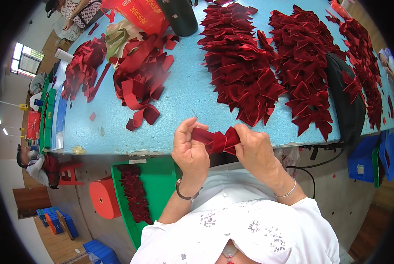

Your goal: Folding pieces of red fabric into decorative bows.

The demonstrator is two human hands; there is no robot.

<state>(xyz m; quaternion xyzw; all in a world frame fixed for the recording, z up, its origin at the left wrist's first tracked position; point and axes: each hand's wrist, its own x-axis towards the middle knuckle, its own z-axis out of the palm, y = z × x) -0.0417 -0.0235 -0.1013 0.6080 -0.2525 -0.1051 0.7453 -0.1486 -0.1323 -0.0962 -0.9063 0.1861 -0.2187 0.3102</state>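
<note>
Between my two hands, just off the near edge of the blue table, is a dark red velvet bow. My left hand has its fingers curled around the bow's left loop. My right hand pinches the other end between thumb and fingers. Beyond them, rows of finished red bows lie overlapped on the table, with another row to the right. Loose red ribbon strips are heaped at the far left, one strip curling toward me.
A dark green cup and a red bag stand at the back. On the right lies a black bag. Below the table edge, a green tray holds more bows beside a red ribbon roll. Other people sit at left.
</note>
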